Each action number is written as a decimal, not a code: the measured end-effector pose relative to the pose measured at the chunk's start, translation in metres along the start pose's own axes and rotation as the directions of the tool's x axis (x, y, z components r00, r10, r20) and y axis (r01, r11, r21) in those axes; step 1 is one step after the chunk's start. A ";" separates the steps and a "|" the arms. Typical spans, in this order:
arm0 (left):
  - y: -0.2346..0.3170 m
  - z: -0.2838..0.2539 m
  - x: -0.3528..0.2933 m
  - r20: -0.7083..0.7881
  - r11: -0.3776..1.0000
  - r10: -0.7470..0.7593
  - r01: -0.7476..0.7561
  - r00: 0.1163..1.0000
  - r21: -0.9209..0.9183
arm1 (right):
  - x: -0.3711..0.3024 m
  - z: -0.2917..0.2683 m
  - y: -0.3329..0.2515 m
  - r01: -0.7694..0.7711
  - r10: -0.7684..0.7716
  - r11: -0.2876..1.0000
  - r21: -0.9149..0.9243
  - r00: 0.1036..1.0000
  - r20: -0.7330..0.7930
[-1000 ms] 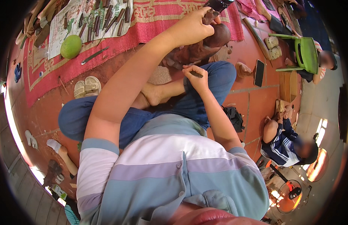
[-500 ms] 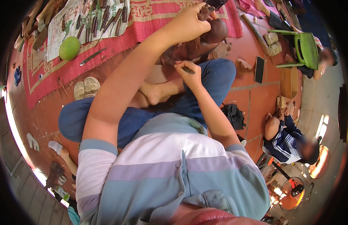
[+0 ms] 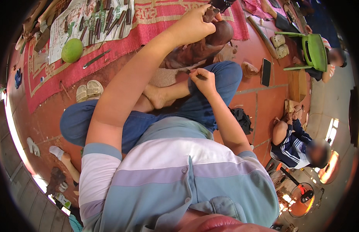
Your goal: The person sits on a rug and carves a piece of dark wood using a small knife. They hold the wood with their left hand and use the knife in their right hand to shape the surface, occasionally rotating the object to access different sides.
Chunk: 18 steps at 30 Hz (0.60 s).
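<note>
A reddish-brown wood carving [image 3: 195, 50] with a rounded, smooth end lies in front of my crossed legs. My left hand [image 3: 195, 25] reaches to its far side, closed on a knobby brown part [image 3: 211, 14] of it. Part of the grip is hidden behind the fingers. Nearer to me, above my right shin, my right hand [image 3: 205, 82] is closed around a small dark-handled carving tool [image 3: 201, 77]. The tool's working end points toward the carving but stands apart from it, and its tip is hard to make out.
Several carving tools [image 3: 97, 28] lie on a printed sheet over a red mat [image 3: 148, 23], with a green round fruit [image 3: 72, 50] and a metal blade [image 3: 96, 58] nearby. To the right are a phone [image 3: 266, 72], a wood chunk [image 3: 249, 69], a green chair [image 3: 314, 52] and a seated person [image 3: 293, 143].
My right hand has drawn back from the carving, down and to the right, with the tool still in it. My left hand has barely moved.
</note>
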<state>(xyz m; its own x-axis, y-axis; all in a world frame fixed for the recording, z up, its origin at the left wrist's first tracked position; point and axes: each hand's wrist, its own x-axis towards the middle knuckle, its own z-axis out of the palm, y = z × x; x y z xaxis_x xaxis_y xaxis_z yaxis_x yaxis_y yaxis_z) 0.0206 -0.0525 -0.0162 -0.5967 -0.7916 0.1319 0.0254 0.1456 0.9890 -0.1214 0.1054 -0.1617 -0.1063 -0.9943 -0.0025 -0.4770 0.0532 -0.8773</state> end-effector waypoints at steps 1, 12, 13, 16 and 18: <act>0.000 0.000 0.001 0.001 1.000 -0.001 0.001 1.000 0.015 | 0.001 0.001 -0.003 0.007 -0.007 1.000 -0.023 1.000 -0.003; 0.015 -0.001 -0.001 -0.002 1.000 0.019 -0.019 1.000 0.016 | -0.004 0.005 -0.005 0.094 -0.094 0.996 0.013 0.996 0.004; 0.012 0.000 -0.001 -0.003 0.999 0.045 -0.045 0.999 -0.001 | -0.004 0.012 -0.014 0.156 -0.158 0.984 0.082 0.987 0.022; 0.009 -0.001 -0.004 -0.007 1.000 0.022 -0.022 1.000 -0.020 | 0.006 0.009 -0.006 0.167 -0.166 0.986 0.000 0.985 0.049; 0.008 0.001 -0.004 0.001 0.997 0.012 -0.012 1.000 -0.073 | -0.001 -0.007 0.001 0.071 -0.069 0.996 -0.047 0.997 0.044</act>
<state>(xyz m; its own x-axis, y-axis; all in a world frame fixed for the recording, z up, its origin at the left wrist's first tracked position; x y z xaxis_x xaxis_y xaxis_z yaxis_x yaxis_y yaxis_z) 0.0224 -0.0476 -0.0088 -0.5970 -0.7892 0.1441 0.0909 0.1119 0.9896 -0.1277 0.1067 -0.1589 -0.0349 -0.9987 0.0375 -0.5242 -0.0136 -0.8515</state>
